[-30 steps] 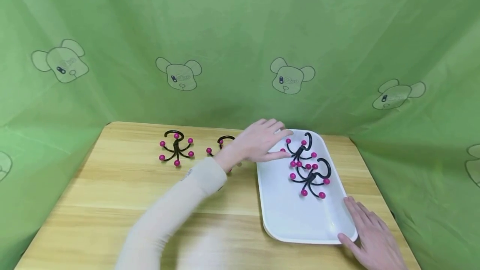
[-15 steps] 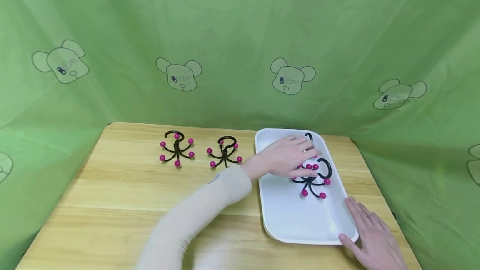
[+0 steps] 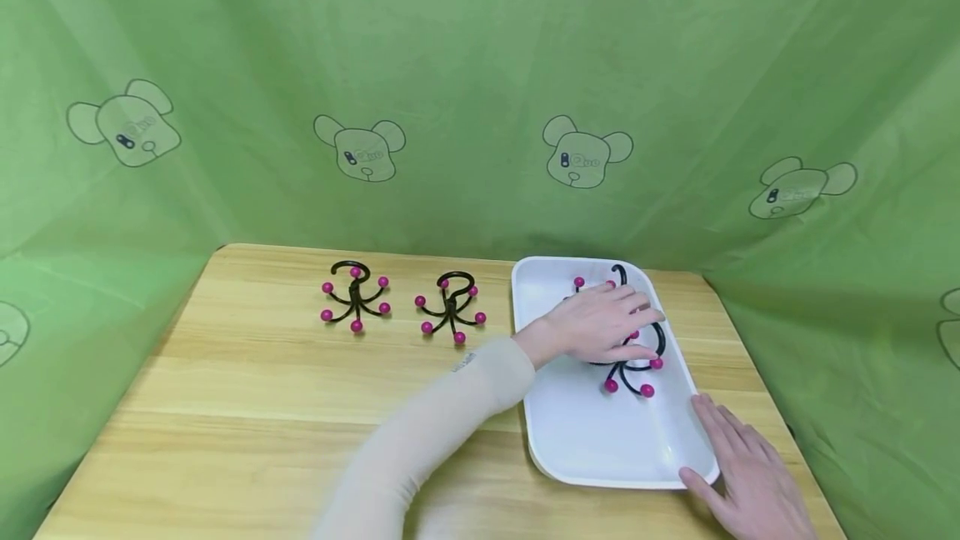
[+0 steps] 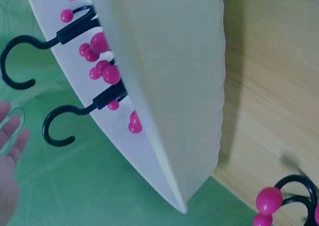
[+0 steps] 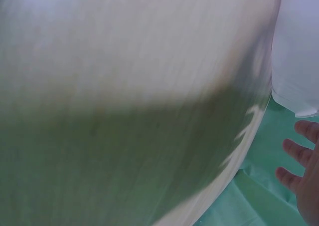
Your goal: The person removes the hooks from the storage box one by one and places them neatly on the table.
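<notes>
Two black multi-arm hanger hooks with pink ball tips lie in the white tray [image 3: 592,440]; the nearer hook [image 3: 628,373] shows more of itself, while the farther hook [image 3: 619,275] is mostly hidden by my left hand [image 3: 603,325]. That hand is over the hooks with fingers extended. In the left wrist view its fingers [image 4: 14,136] look loosely spread, apart from both hook stems. My right hand [image 3: 753,469] lies at the tray's near right corner, thumb at the rim and fingers straight along its outer side.
Two more such hooks stand on the wooden table [image 3: 262,407] left of the tray: a left hook [image 3: 355,297] and a middle hook [image 3: 452,307]. A green curtain [image 3: 465,90] with mouse-head drawings surrounds the table at the back and sides.
My left hand has moved right and nearer, from the tray's left edge to over the hooks, uncovering the middle hook on the table. The right hand has stayed at the tray corner.
</notes>
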### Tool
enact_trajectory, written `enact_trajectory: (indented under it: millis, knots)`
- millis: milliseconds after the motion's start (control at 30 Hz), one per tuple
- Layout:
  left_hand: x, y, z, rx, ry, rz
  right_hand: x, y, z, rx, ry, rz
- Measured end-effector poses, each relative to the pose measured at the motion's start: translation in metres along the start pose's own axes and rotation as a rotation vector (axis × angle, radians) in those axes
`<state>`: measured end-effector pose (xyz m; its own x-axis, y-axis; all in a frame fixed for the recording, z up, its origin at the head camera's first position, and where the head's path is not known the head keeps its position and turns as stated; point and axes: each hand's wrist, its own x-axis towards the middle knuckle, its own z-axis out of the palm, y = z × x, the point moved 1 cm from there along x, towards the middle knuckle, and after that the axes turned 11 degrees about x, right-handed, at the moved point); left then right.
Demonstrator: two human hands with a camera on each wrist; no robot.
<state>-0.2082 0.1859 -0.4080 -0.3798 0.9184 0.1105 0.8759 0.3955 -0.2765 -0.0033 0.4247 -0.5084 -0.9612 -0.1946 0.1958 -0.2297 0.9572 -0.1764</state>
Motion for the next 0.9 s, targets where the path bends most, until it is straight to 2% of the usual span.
enact_trajectory:
  millis: [233, 433, 600, 900]
  knots:
    - [0.01, 0.009, 0.006, -0.009, 0.038, 0.013, 0.0, 0.001, -0.001, -0.001, 0.016, -0.018]
    - [0.015, 0.016, 0.006, -0.028, 0.029, 0.022, 0.0, 0.001, 0.0, 0.001, 0.022, -0.023]
    - [0.017, 0.022, 0.007, -0.018, 0.028, 0.043, -0.001, 0.003, 0.0, 0.007, 0.033, -0.037]
    - [0.017, 0.024, 0.008, 0.006, 0.031, 0.028, -0.001, 0.003, 0.0, 0.01, 0.038, -0.04]
